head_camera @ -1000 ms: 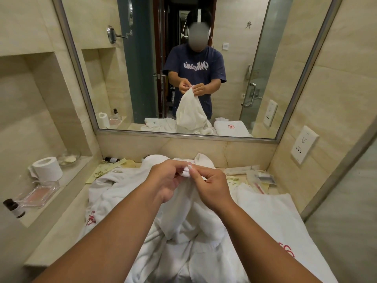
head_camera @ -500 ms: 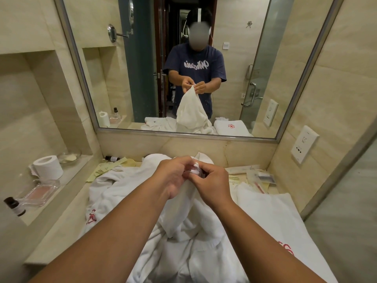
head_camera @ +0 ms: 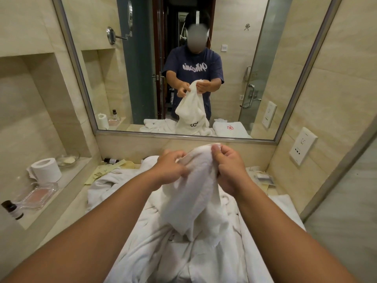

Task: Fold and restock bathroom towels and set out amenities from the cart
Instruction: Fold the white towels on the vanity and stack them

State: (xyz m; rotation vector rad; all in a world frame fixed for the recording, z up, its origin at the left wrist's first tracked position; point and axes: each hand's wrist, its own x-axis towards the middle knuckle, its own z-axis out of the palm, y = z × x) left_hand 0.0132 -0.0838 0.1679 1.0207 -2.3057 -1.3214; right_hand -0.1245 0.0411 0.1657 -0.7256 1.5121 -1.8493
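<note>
Counter (head_camera: 68, 210) below — left hand (head_camera: 169, 170), right hand (head_camera: 230, 170) pinch towel (head_camera: 193, 197).

The navy T-shirt (head_camera: 193, 64) reflected in the wall mirror (head_camera: 204, 137) bears white script, reversed and unreadable. The hanging white towel (head_camera: 190, 113) shows a dark monogram and the folded white towel (head_camera: 230, 130) a red one, both illegible.

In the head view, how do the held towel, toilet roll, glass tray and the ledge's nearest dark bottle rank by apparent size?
1. The towel.
2. The glass tray and toilet roll: roughly alike, with the tray nearer the camera.
3. The dark bottle, smallest though nearest.
</note>
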